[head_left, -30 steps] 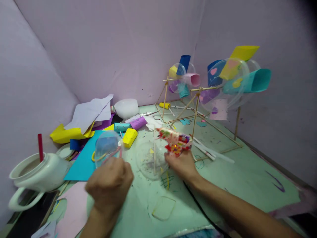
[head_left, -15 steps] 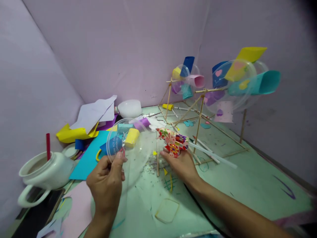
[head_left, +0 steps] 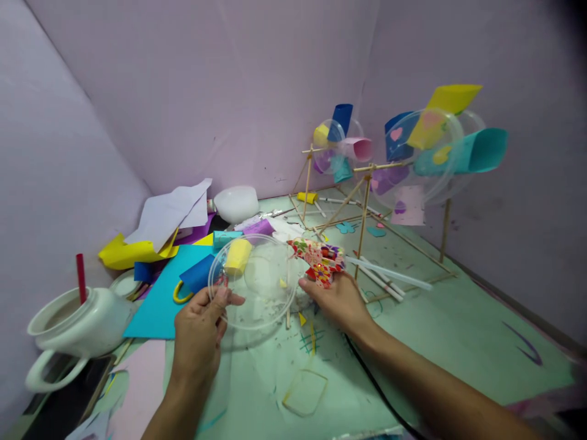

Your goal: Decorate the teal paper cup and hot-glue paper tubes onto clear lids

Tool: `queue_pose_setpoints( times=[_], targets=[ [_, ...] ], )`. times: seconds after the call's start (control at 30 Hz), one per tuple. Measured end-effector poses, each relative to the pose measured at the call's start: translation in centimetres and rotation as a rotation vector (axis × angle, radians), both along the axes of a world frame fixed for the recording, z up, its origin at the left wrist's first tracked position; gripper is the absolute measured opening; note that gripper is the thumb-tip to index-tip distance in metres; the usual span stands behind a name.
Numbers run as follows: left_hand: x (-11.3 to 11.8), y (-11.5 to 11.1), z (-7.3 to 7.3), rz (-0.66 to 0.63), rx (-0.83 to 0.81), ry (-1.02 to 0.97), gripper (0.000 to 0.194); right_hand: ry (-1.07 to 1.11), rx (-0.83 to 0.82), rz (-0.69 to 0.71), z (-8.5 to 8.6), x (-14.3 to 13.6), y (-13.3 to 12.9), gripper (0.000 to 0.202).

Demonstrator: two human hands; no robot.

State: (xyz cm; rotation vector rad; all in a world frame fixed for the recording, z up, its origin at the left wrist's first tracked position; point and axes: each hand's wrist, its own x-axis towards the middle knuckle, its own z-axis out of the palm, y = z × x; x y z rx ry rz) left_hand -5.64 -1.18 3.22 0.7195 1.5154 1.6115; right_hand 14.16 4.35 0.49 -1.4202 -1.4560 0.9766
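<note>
A clear round plastic lid (head_left: 259, 311) is pinched at its left edge by my left hand (head_left: 202, 324), tilted above the table. My right hand (head_left: 342, 302) is wrapped round a flower-patterned glue gun (head_left: 318, 260), whose tip points left at the lid's right side. A translucent glue stick (head_left: 394, 272) sticks out of the gun's back. Through and behind the lid show a yellow paper roll (head_left: 238, 256), a blue roll (head_left: 198, 274) and a purple roll (head_left: 259, 228).
Two stick-framed wheels with coloured paper cups, a larger one (head_left: 435, 159) and a smaller one (head_left: 339, 143), stand at the right and back. At left are a white pot (head_left: 98, 321), blue paper (head_left: 158, 305) and crumpled sheets (head_left: 169, 214). A black cord (head_left: 376, 385) runs under my right forearm.
The lid has turned from steeply tilted to flatter, facing me more. My left hand has shifted slightly down with it. The view has moved a little, and the glue gun stays in my right hand.
</note>
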Motion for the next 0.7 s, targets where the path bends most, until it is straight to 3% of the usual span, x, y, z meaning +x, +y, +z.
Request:
queue_pose_setpoints(
  times=[0.13,0.33,0.4,0.5,0.7],
  targets=[
    [0.1,-0.3,0.0,-0.122,-0.018,-0.025,0.035,0.127,0.040,-0.054,0.4,-0.3,-1.1,0.028],
    [0.8,-0.8,-0.4,-0.278,0.012,-0.009,0.033,0.151,-0.014,0.110,0.4,-0.5,-1.1,0.027],
    [0.9,-0.7,-0.5,-0.253,0.002,0.025,0.031,0.086,0.060,0.072,0.3,-0.2,-1.1,0.034],
    [0.7,-0.6,-0.6,-0.110,0.034,0.115,0.027,0.023,0.116,0.005,0.2,0.1,-1.6,0.039],
    [0.6,-1.0,-0.9,0.020,0.110,0.323,0.018,-0.087,0.273,0.370,0.7,0.4,-2.7,0.039]
  ],
)
